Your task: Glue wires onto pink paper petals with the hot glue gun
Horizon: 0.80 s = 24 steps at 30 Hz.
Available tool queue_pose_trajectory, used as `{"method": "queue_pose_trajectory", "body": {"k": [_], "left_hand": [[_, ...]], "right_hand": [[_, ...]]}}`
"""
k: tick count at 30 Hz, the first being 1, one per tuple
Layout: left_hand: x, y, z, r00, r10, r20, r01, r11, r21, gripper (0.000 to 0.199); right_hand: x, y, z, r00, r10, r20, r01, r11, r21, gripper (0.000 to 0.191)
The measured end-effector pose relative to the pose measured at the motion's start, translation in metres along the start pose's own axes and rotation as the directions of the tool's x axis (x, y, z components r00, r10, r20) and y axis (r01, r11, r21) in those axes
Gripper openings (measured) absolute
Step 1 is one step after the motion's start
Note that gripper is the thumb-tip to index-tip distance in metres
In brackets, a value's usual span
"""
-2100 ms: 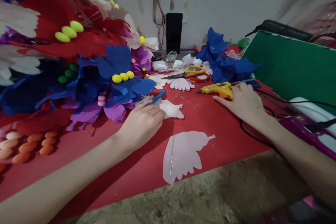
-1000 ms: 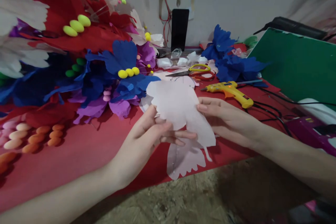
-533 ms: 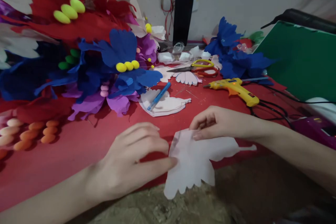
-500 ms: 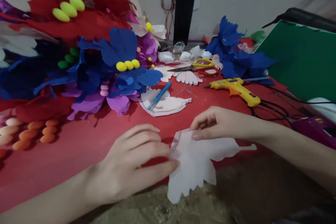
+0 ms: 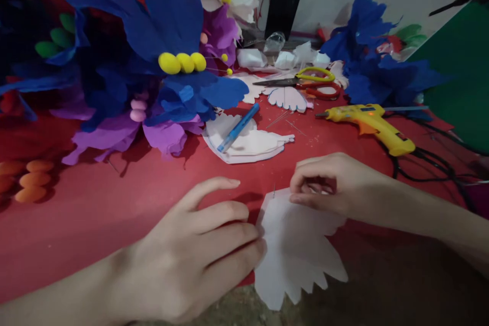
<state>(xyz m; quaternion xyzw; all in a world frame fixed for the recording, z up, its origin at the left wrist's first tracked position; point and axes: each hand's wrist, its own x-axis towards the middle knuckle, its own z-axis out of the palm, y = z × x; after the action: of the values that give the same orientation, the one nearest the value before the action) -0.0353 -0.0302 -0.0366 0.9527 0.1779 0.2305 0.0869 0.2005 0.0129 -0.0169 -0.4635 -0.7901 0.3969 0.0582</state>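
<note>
White paper piece [image 5: 296,244]: at the red surface's near edge, scallops facing the person, visible length running near to far; thin, flat, smooth.
Right hand [image 5: 324,188]: pinching its far edge.
Left hand [image 5: 191,249]: half-curled at its left side; I can't tell whether it grips.
Blue pen [image 5: 239,127]: slanted across stacked cutouts [image 5: 263,145].
Glue gun [image 5: 372,122]: yellow plastic, nozzle leftward.
Crinkled blue petals [image 5: 164,20]: left, above the red surface [image 5: 95,229].
Behind: pale wall [image 5: 328,5].
</note>
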Motion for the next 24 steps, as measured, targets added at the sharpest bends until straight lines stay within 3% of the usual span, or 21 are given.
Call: {"method": "queue_pose_trajectory", "body": {"k": [2, 4, 8, 15, 18, 20, 22, 24], "left_hand": [[0.0, 0.0, 0.0, 0.999, -0.042, 0.03, 0.041, 0.999, 0.033, 0.03], [0.001, -0.001, 0.002, 0.997, -0.075, -0.013, 0.076, 0.994, 0.073, 0.034], [-0.001, -0.004, 0.007, 0.999, -0.02, -0.046, 0.023, 0.997, 0.072, 0.032], [-0.004, -0.003, 0.012, 0.997, -0.08, 0.01, 0.08, 0.993, -0.087, 0.034], [-0.006, 0.004, 0.017, 0.986, -0.164, -0.039, 0.16, 0.984, -0.082, 0.038], [-0.009, 0.008, 0.019, 0.972, -0.225, -0.07, 0.214, 0.968, -0.133, 0.04], [-0.013, 0.008, 0.019, 0.975, -0.222, -0.015, 0.212, 0.949, -0.235, 0.035], [-0.016, 0.007, 0.019, 0.958, -0.283, 0.039, 0.273, 0.865, -0.421, 0.027]], "right_hand": [[0.001, 0.002, 0.002, 0.998, -0.049, -0.036, 0.048, 0.999, -0.025, 0.019], [0.002, 0.004, 0.004, 0.994, -0.078, -0.077, 0.074, 0.996, -0.05, 0.018], [0.002, 0.006, 0.007, 0.984, -0.106, -0.146, 0.096, 0.992, -0.078, 0.015], [0.004, 0.005, 0.006, 0.989, -0.108, -0.106, 0.094, 0.988, -0.123, 0.017], [0.003, 0.006, 0.006, 0.988, -0.11, -0.107, 0.095, 0.986, -0.136, 0.017], [0.002, 0.008, 0.007, 0.989, -0.104, -0.109, 0.09, 0.988, -0.127, 0.016], [0.001, 0.009, 0.008, 0.987, -0.104, -0.12, 0.089, 0.988, -0.124, 0.016], [0.001, 0.009, 0.009, 0.982, -0.122, -0.141, 0.103, 0.986, -0.13, 0.017]]}}
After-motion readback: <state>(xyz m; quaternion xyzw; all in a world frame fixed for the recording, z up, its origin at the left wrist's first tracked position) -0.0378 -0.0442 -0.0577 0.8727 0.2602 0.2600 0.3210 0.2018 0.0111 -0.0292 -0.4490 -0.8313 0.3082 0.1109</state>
